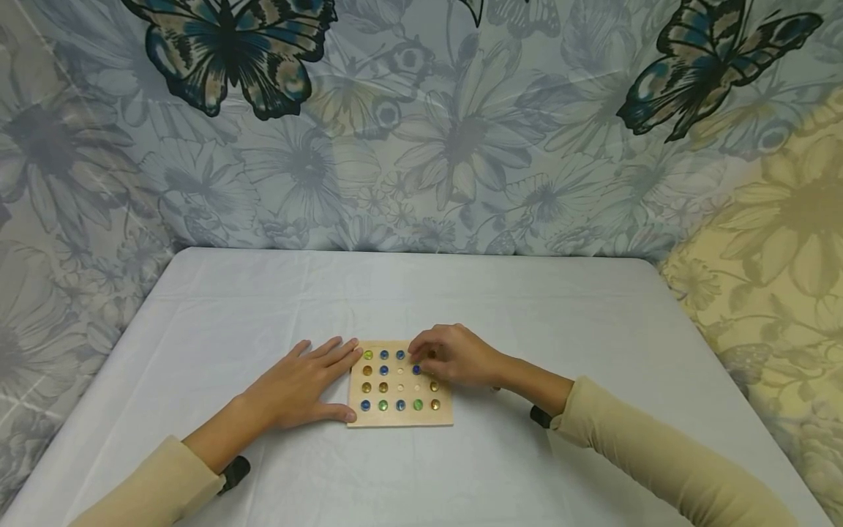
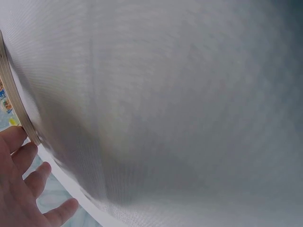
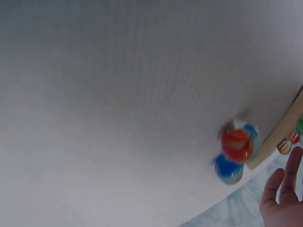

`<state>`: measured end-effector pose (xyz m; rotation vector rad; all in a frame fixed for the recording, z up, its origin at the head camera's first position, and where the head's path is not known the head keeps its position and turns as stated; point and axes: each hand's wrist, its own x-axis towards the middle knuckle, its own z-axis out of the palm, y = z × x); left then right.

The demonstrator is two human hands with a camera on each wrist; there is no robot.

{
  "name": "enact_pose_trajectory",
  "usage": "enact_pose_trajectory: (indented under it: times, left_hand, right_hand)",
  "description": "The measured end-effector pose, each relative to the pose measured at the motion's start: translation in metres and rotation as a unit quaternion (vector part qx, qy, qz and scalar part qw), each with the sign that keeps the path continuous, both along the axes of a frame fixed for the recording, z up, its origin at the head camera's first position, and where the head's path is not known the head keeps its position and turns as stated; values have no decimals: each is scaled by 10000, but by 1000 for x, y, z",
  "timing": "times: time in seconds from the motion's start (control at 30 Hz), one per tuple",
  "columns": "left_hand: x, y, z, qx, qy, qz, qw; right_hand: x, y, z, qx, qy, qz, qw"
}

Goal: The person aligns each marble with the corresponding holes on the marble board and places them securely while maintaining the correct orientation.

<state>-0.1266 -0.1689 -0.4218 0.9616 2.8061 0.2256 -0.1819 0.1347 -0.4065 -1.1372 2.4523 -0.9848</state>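
A square wooden board [image 1: 391, 421] with rows of round hollows lies on the table. Glass marbles fill most of the visible hollows, among them a yellow-green marble [image 1: 368, 355] and a blue marble [image 1: 365, 405]. Bare hollows show in the middle rows. With fingers spread, my left hand [image 1: 299, 384] rests along the board's left edge, thumb at the near corner. Over the upper right part of the board, my right hand [image 1: 457, 356] has its fingers bent and thumb close to a dark blue marble [image 1: 416, 369]. Whether a marble sits between those fingertips is hidden.
In the right wrist view, a red marble [image 3: 236, 144] and a blue marble [image 3: 229, 169] lie on the cloth beside the board. The white-covered table [image 1: 316, 293] backs onto a butterfly-and-flower curtain [image 1: 461, 146].
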Motion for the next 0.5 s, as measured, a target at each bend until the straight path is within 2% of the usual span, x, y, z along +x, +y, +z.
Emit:
enact_pose_trajectory:
  times: [0.2,0.33,0.5]
  left_hand:
    - [0,0,0,0,44,-20,10000]
    - [0,0,0,30,57,-39,10000]
    - [0,1,1,5,56,-34,10000]
  right_hand:
    - [-4,17,9,43,181,-273,9995]
    - [-6,32,10,63,343,-336,9988]
    - [-6,52,10,85,341,-434,9984]
